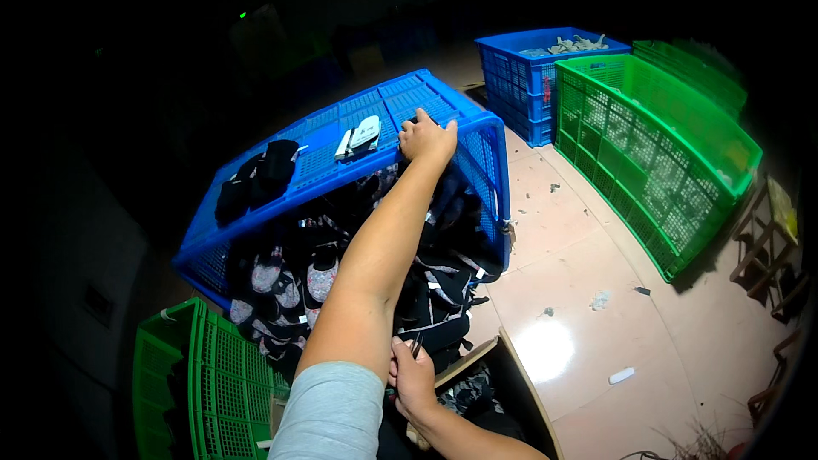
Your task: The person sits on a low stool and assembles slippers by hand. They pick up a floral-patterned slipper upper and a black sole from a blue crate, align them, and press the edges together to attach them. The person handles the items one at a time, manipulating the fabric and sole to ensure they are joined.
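Note:
My left arm stretches forward over a large blue crate (pixel 341 108) lying on its side. The left hand (pixel 429 138) rests on the crate's upper side near the right corner, fingers apart. Closer in, beneath the left forearm, my right hand (pixel 412 375) is closed around small dark snips (pixel 417 343) with thin tips; its grip is partly hidden. Many black fabric pieces with speckled grey-pink patches (pixel 322 279) spill from the crate's open side. On top of the crate lie black bundles (pixel 274 163) and a white printed piece (pixel 367 129).
A green crate (pixel 226 400) stands at lower left. By my right arm is an open cardboard box (pixel 530 392) with dark scraps. At the right stand a blue crate (pixel 509 85), a long green crate (pixel 626 179) and a wooden stool (pixel 767 238). Scraps (pixel 601 300) dot the tiled floor.

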A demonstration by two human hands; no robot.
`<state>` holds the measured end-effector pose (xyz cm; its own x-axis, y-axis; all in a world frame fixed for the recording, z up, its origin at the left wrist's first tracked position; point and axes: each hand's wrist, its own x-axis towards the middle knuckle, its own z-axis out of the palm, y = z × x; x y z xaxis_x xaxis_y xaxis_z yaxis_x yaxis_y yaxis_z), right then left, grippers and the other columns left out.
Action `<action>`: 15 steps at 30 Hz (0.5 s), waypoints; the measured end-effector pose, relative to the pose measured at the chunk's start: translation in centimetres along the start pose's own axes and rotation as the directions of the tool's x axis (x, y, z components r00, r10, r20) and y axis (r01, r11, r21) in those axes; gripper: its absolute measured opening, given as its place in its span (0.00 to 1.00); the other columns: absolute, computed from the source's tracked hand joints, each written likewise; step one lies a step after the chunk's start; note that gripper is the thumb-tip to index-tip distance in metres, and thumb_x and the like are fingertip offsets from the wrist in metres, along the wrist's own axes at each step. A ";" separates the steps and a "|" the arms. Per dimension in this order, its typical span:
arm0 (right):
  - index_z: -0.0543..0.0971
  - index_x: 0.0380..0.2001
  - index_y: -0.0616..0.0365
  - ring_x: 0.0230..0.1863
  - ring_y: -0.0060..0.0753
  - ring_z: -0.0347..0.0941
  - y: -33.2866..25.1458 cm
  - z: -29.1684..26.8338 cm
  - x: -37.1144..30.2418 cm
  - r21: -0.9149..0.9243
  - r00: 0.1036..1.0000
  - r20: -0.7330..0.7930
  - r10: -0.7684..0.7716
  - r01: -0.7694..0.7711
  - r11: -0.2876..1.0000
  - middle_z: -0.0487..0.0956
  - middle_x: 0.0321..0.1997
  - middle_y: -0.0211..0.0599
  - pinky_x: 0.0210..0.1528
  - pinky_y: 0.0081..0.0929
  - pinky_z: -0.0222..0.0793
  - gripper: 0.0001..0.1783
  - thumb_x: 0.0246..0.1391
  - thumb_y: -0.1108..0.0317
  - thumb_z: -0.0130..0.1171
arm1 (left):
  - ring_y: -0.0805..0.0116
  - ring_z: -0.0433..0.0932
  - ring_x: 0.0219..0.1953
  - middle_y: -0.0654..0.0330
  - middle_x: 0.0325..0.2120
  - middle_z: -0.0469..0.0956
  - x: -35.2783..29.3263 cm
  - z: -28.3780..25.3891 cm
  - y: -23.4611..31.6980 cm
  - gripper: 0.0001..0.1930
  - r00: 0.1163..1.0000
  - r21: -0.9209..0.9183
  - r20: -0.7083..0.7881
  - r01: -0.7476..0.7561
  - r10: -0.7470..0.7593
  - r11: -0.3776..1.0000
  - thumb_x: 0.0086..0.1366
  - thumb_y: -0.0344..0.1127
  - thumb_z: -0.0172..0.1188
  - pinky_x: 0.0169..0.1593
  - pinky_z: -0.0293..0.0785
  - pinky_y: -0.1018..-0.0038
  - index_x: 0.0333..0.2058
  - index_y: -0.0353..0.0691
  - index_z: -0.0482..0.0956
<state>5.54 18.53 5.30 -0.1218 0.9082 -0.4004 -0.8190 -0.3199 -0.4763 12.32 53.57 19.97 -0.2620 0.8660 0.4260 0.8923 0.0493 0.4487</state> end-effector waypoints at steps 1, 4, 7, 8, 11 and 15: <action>0.70 0.25 0.51 0.14 0.13 0.55 0.2 -0.2 0.0 -0.005 1.000 -0.012 -0.019 0.019 1.000 0.67 0.19 0.22 0.15 0.16 0.46 0.12 0.63 0.62 0.55 | 0.44 0.69 0.57 0.40 0.55 0.69 0.3 0.6 0.1 0.40 1.000 -0.003 -0.011 0.017 -0.017 1.000 0.55 0.60 0.60 0.61 0.64 0.58 0.59 0.37 0.65; 0.71 0.27 0.52 0.24 0.11 0.56 1.3 -0.3 0.1 -0.043 0.997 -0.031 -0.067 0.065 0.997 0.67 0.23 0.18 0.25 0.14 0.53 0.11 0.66 0.64 0.50 | 0.47 0.69 0.57 0.43 0.54 0.71 1.0 1.4 -0.5 0.36 0.996 0.009 -0.064 0.056 -0.055 0.998 0.57 0.59 0.60 0.61 0.64 0.59 0.55 0.37 0.70; 0.71 0.28 0.53 0.24 0.11 0.57 1.5 -0.9 0.3 -0.041 0.992 -0.040 -0.123 0.121 0.992 0.67 0.24 0.18 0.25 0.14 0.54 0.11 0.66 0.63 0.50 | 0.48 0.69 0.57 0.45 0.50 0.73 0.2 1.2 -0.4 0.33 0.994 0.061 -0.098 0.047 -0.041 0.997 0.58 0.57 0.60 0.61 0.63 0.59 0.53 0.37 0.72; 0.71 0.28 0.53 0.23 0.11 0.57 1.4 -0.9 0.3 -0.033 0.989 -0.039 -0.142 0.140 0.990 0.68 0.23 0.19 0.24 0.14 0.53 0.12 0.66 0.63 0.50 | 0.48 0.68 0.56 0.46 0.48 0.75 0.3 1.6 -0.7 0.29 0.989 0.048 -0.142 0.046 -0.039 0.998 0.59 0.54 0.59 0.61 0.61 0.58 0.51 0.37 0.74; 0.70 0.27 0.53 0.17 0.11 0.55 -0.3 -0.6 -0.7 -0.026 0.996 -0.047 -0.071 0.070 0.997 0.68 0.22 0.22 0.18 0.15 0.49 0.12 0.65 0.62 0.52 | 0.47 0.69 0.55 0.44 0.48 0.74 1.7 2.9 -3.1 0.26 0.977 0.037 -0.214 -0.014 0.022 0.999 0.59 0.51 0.58 0.61 0.62 0.57 0.50 0.39 0.75; 0.71 0.25 0.54 0.14 0.11 0.53 -2.7 -0.6 -1.1 0.009 0.999 -0.019 -0.046 0.046 0.999 0.68 0.20 0.24 0.15 0.15 0.46 0.12 0.63 0.63 0.54 | 0.46 0.71 0.52 0.42 0.45 0.76 2.4 2.6 -4.5 0.25 0.978 -0.063 -0.205 0.024 -0.036 0.998 0.60 0.52 0.55 0.58 0.63 0.57 0.47 0.38 0.77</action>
<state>8.21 18.27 6.56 -0.0736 0.9165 -0.3933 -0.8290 -0.2755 -0.4867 8.64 56.69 16.94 -0.3636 0.7433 0.5615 0.8612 0.0384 0.5068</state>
